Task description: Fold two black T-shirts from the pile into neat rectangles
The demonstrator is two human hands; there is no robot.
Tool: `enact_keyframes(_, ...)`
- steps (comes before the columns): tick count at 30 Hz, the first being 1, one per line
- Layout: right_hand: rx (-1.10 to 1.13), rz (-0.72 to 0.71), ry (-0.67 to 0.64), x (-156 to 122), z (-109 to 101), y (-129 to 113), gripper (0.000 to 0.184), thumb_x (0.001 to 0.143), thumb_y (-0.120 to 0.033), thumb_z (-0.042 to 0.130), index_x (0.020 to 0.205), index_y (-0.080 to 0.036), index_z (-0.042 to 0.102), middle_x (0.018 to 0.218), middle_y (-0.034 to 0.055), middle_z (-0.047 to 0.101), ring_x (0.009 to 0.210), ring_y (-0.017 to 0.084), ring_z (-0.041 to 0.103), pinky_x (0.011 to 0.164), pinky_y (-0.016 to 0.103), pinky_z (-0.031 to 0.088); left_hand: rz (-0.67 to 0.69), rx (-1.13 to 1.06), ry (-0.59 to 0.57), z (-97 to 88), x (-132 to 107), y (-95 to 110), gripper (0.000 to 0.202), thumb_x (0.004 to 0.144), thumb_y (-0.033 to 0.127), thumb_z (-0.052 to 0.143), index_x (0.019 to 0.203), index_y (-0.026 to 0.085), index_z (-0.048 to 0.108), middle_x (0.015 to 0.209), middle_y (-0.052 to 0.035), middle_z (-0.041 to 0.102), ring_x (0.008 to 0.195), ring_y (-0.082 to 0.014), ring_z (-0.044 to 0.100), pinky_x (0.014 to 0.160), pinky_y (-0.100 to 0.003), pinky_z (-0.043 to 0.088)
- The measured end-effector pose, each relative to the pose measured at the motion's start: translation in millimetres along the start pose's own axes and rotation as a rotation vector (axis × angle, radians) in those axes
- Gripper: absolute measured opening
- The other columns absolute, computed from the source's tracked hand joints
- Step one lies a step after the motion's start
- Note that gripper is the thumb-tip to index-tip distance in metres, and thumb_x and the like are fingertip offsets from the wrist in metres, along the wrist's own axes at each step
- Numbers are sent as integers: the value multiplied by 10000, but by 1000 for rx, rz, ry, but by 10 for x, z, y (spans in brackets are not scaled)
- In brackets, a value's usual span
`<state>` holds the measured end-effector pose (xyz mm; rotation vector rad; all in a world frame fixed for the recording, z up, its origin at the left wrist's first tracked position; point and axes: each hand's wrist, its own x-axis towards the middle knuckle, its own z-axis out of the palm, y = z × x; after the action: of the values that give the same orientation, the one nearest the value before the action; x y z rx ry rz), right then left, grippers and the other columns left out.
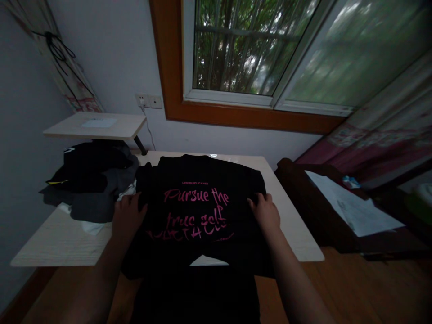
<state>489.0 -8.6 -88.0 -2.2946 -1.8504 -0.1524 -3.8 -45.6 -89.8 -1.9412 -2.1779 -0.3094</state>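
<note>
Black shirt (199, 171): spread across the middle of the desk (297, 234), its lower part past the front edge.
Handling: probably light, soft, limp and not fragile; best held by both side edges.
Left hand (128, 213): fingers pinching cloth at the shirt's left side.
Right hand (266, 213): fingers and thumb pinching its right side.
Pink lettering (195, 195): brush-style print, lowest line cut by a fold.
Heaped garments (97, 180): dark, rumpled, toward the desk's back left corner.
Desk finish: pale wood grain, rounded corners.

Window (236, 54) w/ brn frame (168, 58), wall skts (155, 102)
</note>
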Motion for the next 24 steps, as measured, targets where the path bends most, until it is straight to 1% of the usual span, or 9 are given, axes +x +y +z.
enact_keyframes(2,62,-53,-6,20,23,6,412,998,-440,524,1292,-171,630,1224,176,562,937,284,664,823,392,516,-20,-12,-32,-1,-5,-33,548,974,422,452,1425,120,524,1280,-221,593,1183,-383,571,1005,-513,455)
enact_keyframes(4,96,-94,-1,43,48,-13,368,981,-367,553,1280,-178,654,1279,171,545,1035,296,646,916,399,508,-40,-41,-80,4,21,-46,529,985,414,422,1425,137,519,1272,-209,613,1145,-357,615,974,-478,484)
enact_keyframes(6,104,-107,-4,55,63,-51,355,970,-296,543,1282,-177,663,1300,170,536,1079,300,632,952,400,500,-52,-75,-147,7,63,-42,500,993,392,396,1413,150,519,1258,-188,645,1099,-327,659,947,-442,506)
enact_keyframes(8,109,-96,-31,49,63,-93,362,967,-234,506,1285,-171,667,1289,167,541,1019,275,652,896,376,517,-67,-108,-216,7,102,-32,473,994,371,389,1394,159,526,1247,-173,677,1069,-314,687,922,-425,518)
enact_keyframes(11,94,-92,-84,20,50,-125,397,963,-178,459,1307,-179,659,1265,152,553,866,221,673,738,333,523,-84,-124,-303,0,136,-28,440,990,354,394,1359,170,546,1203,-165,717,1030,-318,712,882,-422,527)
enact_keyframes(12,81,-92,-94,10,44,-123,408,961,-168,457,1318,-188,653,1259,144,556,842,210,673,708,324,516,-86,-124,-325,-5,141,-34,437,988,355,399,1356,172,546,1197,-166,721,1022,-320,716,875,-421,527)
enact_keyframes(14,60,-86,-111,-3,33,-99,422,956,-158,471,1338,-211,643,1251,127,560,843,196,675,697,306,508,-79,-130,-370,-23,143,-57,437,984,352,407,1361,174,537,1195,-162,725,1028,-319,717,876,-416,523)
enact_keyframes(19,60,-77,-178,-1,-6,74,413,955,-159,494,1329,-228,654,1240,104,557,909,190,674,748,290,502,-12,-172,-504,-125,82,-140,406,973,341,436,1334,194,550,1204,-133,724,1100,-297,697,912,-384,507)
enact_keyframes(24,24,-36,-250,31,-85,406,399,932,-165,514,1285,-226,690,1213,110,567,934,207,678,773,301,496,77,-251,-653,-229,-69,-145,370,939,332,517,1289,229,579,1188,-100,737,1072,-262,707,882,-333,505)
